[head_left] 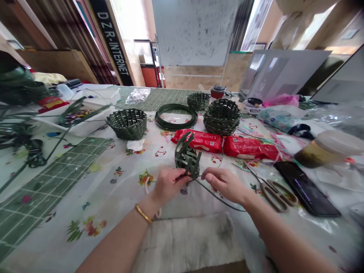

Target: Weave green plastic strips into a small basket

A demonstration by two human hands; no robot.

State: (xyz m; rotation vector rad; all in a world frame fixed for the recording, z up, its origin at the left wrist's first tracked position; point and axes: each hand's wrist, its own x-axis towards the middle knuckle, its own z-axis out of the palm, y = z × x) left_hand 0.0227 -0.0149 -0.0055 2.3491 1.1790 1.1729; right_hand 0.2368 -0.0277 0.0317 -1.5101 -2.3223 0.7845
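A small, half-woven dark green basket (186, 155) with loose strip ends sticking up stands on the flowered tablecloth in front of me. My left hand (167, 184), with a gold bangle on the wrist, grips its lower edge with closed fingers. My right hand (224, 184) pinches a thin green strip (218, 198) just right of the basket; the strip trails down toward my right forearm.
Finished green baskets (127, 123) (222, 115) (198, 101) and a coil of strip (175, 116) lie farther back. Two red packets (227, 144) lie behind the work. Scissors (271, 191) and a black phone (305, 189) sit at the right, a white tray (79, 121) at the left.
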